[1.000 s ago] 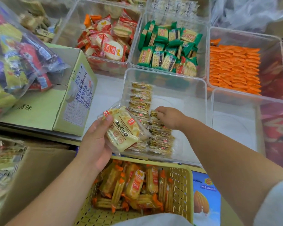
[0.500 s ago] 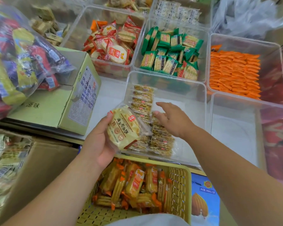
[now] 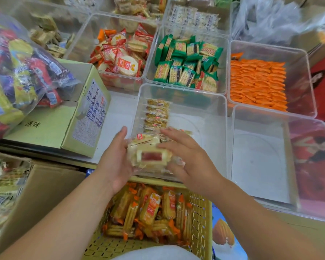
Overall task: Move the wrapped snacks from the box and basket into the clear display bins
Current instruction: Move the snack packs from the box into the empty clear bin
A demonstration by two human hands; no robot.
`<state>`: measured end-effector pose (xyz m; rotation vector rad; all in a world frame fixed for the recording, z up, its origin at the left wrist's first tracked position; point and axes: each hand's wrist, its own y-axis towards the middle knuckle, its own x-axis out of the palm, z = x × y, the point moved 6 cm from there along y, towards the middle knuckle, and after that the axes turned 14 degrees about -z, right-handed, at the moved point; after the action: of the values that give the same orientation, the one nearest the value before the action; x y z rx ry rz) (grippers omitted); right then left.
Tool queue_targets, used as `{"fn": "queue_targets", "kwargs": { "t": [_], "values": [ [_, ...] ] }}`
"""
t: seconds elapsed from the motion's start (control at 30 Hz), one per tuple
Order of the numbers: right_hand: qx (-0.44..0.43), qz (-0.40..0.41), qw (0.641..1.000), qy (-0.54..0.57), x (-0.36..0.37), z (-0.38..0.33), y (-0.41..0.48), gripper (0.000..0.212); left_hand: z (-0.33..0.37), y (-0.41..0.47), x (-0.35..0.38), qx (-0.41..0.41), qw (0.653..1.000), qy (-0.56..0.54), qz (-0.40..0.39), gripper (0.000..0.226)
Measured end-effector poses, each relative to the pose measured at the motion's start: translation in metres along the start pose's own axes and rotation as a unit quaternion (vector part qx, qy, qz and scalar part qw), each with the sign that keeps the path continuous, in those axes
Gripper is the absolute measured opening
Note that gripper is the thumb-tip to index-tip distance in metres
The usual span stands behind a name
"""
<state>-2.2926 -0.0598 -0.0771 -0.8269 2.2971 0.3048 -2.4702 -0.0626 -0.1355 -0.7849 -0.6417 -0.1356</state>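
A clear-wrapped pack of pale yellow biscuits [image 3: 148, 156] hangs over the near edge of a clear display bin [image 3: 182, 91]. My left hand [image 3: 114, 162] holds its left end. My right hand [image 3: 189, 158] grips its right end, fingers spread over the wrapper. A row of the same kind of snacks [image 3: 157, 114] stands along the bin's left side; the hands hide its near part. Below my hands a yellow basket [image 3: 201, 212] holds several orange-wrapped biscuit packs [image 3: 150, 209].
A brown cardboard box [image 3: 36, 194] with wrapped snacks is at the lower left. A green carton [image 3: 51, 128] carries a bag of colourful snacks [image 3: 21, 76]. Bins of red [image 3: 120, 59], green [image 3: 188, 64] and orange [image 3: 257, 83] packs stand behind. A clear bin [image 3: 259, 166] on the right holds nothing.
My right hand left the snack row in the bin and came onto the pack. My left hand turned the pack and brought it over the bin's near edge.
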Motion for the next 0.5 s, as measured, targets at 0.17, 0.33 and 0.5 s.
{"fn": "queue_targets", "kwargs": {
  "t": [0.17, 0.33, 0.5],
  "values": [
    [0.132, 0.153, 0.976, 0.077, -0.044, 0.04, 0.0, 0.03, 0.001, -0.001, -0.011, 0.036, 0.996, -0.083, 0.014, 0.042],
    [0.246, 0.137, 0.956, -0.08, -0.075, 0.104, 0.03, 0.034, -0.002, -0.001, -0.016, 0.061, 0.993, -0.102, 0.009, 0.033],
    [0.329, -0.022, 0.919, -0.216, -0.057, 0.147, 0.066, 0.029, -0.003, -0.002, -0.02, 0.071, 0.993, -0.098, -0.001, 0.036]
  ]
}}
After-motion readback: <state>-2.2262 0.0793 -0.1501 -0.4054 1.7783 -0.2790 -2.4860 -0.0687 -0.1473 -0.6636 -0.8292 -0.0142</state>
